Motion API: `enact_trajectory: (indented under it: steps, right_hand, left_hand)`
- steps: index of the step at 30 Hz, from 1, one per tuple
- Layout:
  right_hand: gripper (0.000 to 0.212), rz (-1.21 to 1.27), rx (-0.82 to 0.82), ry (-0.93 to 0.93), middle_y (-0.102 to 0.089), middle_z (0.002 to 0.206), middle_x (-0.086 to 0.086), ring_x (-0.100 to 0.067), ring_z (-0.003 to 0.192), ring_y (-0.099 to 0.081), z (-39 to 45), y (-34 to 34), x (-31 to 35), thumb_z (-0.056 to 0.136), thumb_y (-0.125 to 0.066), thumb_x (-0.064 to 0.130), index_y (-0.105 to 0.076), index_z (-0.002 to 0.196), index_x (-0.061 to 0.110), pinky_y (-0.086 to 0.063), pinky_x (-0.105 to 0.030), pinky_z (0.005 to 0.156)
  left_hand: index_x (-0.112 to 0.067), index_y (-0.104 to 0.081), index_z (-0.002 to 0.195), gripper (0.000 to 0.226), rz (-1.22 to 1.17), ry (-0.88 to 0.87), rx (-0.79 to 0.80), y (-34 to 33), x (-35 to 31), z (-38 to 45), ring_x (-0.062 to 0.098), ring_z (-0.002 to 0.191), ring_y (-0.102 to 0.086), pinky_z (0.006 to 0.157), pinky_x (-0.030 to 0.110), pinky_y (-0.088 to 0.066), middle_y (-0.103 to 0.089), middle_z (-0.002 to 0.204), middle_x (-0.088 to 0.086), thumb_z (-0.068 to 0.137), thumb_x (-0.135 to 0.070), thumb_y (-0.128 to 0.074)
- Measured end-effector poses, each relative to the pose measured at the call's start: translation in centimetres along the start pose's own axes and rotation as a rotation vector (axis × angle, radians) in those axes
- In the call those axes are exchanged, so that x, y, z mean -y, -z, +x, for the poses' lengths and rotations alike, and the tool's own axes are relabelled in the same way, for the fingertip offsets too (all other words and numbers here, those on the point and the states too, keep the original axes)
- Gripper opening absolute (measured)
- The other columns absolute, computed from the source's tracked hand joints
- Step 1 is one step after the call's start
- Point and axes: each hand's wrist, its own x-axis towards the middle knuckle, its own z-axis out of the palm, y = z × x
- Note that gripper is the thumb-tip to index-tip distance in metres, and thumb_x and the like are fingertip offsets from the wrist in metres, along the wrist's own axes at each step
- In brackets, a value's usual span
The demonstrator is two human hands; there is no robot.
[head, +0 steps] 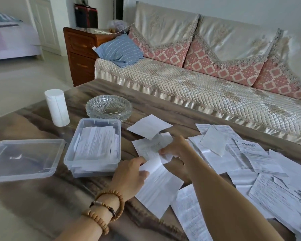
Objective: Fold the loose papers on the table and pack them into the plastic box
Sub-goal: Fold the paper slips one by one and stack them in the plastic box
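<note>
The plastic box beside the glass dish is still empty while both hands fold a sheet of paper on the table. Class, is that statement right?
Not quite. The head view shows the plastic box already holds a stack of folded papers. The rest stands: it sits beside the glass dish, and the left hand and right hand fold a sheet of paper on the table.

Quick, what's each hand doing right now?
Left hand: holds the edge of a white paper.
Right hand: pinches the same paper's top.

Wooden bead bracelet point(104, 211) (wrapped twice), bare forearms
</note>
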Motion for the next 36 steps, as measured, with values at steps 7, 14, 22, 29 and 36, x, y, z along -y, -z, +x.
enact_trajectory:
  steps: [7, 14, 22, 29, 36]
  right_hand:
    - [0.060, 0.231, 0.034, 0.218, -0.067, 0.106, -0.003, -0.022, 0.092, -0.065, -5.7, 3.2, -4.0, 0.061, -0.079, 0.025, -0.060, 0.117, 0.019, -0.058, -0.040, 0.078]
    - [0.050, 0.513, 0.363, 0.443, -0.070, 0.105, -0.010, -0.028, 0.092, -0.069, -13.6, 6.4, -5.3, 0.070, -0.082, 0.016, -0.059, 0.114, 0.023, -0.053, -0.030, 0.060]
    - [0.075, 1.019, 0.107, 0.213, -0.070, 0.115, -0.009, -0.025, 0.101, -0.069, -16.3, 3.1, -7.1, 0.065, -0.081, 0.055, -0.056, 0.128, 0.022, -0.054, -0.046, 0.091]
    - [0.018, 0.683, -0.126, 0.376, -0.071, 0.072, -0.004, -0.016, 0.064, -0.063, -17.7, 1.1, -7.4, 0.089, -0.069, 0.023, -0.072, 0.081, 0.007, -0.048, -0.029, 0.058]
    - [0.033, 0.836, -0.277, 0.224, -0.051, 0.060, 0.002, -0.012, 0.058, -0.044, -17.5, -0.6, -6.6, 0.092, -0.062, 0.023, -0.059, 0.070, -0.001, -0.035, -0.024, 0.054]
  left_hand:
    - [-0.011, -0.067, 0.092, 0.024, -0.179, -0.055, 0.115, 1.8, -1.3, -2.0, 0.000, 0.089, -0.062, 0.078, 0.015, -0.053, -0.066, 0.097, -0.008, 0.093, -0.033, -0.060]
    - [-0.023, -0.066, 0.069, 0.022, -0.302, -0.082, 0.207, 3.9, -6.0, -3.5, 0.001, 0.113, -0.056, 0.085, 0.038, -0.053, -0.064, 0.107, -0.018, 0.088, -0.034, -0.067]
    - [-0.005, -0.067, 0.070, 0.032, -0.477, 0.032, 0.015, 3.3, -6.7, -4.9, 0.024, 0.073, -0.068, 0.059, 0.028, -0.047, -0.069, 0.072, 0.010, 0.081, -0.035, -0.069]
    - [-0.008, -0.064, 0.060, 0.040, -0.729, 0.221, -0.088, 4.0, -7.4, -6.1, 0.012, 0.053, -0.058, 0.051, 0.021, -0.041, -0.062, 0.056, 0.003, 0.080, -0.041, -0.075]
    - [-0.016, -0.072, 0.087, 0.023, -0.697, 0.306, -0.072, 2.5, -6.8, -6.2, 0.017, 0.079, -0.070, 0.064, 0.029, -0.057, -0.075, 0.081, -0.003, 0.072, -0.029, -0.085]
